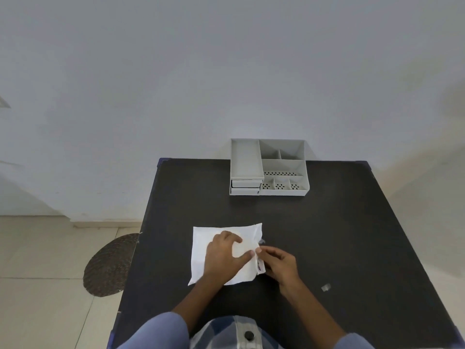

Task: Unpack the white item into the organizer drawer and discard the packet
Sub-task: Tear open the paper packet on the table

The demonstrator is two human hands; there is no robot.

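A white packet (205, 244) lies flat on the dark table (327, 235), near its front middle. My left hand (224, 255) rests on top of the packet, fingers spread and pressing it down. At the packet's right edge, my right hand (279, 267) pinches the clear flap between thumb and fingers. The grey organizer (269, 167) stands at the table's far edge against the wall, with open compartments on top and two small drawers (244, 186) in its lower left front, both pushed in. The white item inside the packet cannot be told apart from the wrapper.
A small scrap of clear plastic (326, 287) lies on the table to the right of my right hand. A round woven mat (110, 265) sits on the tiled floor to the left of the table. A plain wall stands behind the organizer.
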